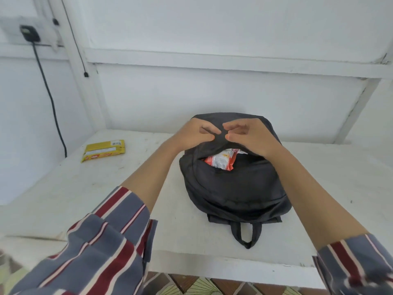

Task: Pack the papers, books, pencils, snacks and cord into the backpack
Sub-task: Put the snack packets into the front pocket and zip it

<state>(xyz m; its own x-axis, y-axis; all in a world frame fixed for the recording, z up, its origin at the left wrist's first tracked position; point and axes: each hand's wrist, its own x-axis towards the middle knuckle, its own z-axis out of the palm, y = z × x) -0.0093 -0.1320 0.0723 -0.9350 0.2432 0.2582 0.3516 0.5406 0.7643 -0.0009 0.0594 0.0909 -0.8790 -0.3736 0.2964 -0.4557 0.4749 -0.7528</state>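
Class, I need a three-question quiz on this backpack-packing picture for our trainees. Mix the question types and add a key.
1. True or false: the yellow packet is inside the backpack.
2. Multiple choice: what shows in the backpack's open pocket? A) a red-and-white snack packet B) a book C) pencils
3. Fill in: the left hand and right hand both pinch the backpack's ____ just above the opening.

Key
1. False: it lies on the table, to the left of the backpack.
2. A
3. fabric
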